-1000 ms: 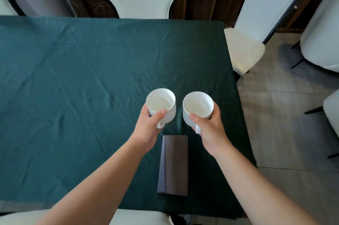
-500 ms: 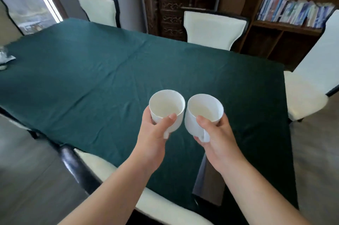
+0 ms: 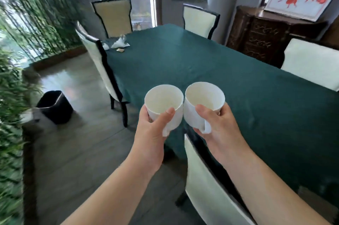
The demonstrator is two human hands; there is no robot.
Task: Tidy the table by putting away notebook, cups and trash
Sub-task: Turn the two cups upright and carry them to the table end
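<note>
My left hand [image 3: 153, 129] grips a white cup [image 3: 163, 102] and my right hand [image 3: 218, 125] grips a second white cup [image 3: 204, 100]. Both cups are empty, upright and held side by side, almost touching, above the near left edge of the table [image 3: 211, 67] with its dark green cloth. Crumpled white trash [image 3: 119, 43] lies at the table's far left corner. A brown corner at the lower right may be the notebook [image 3: 311, 195]; my right arm hides most of it.
A black waste bin [image 3: 55, 106] stands on the floor to the left. Cream chairs ring the table: one close below my hands [image 3: 207, 184], one along the left side [image 3: 97, 63], others at the far end and right. A dark carved cabinet [image 3: 260, 36] stands behind.
The view has swung left and up, from looking down at the table and notebook to looking across the room. Both hands kept the cups and carried them off the tabletop toward its left edge.
</note>
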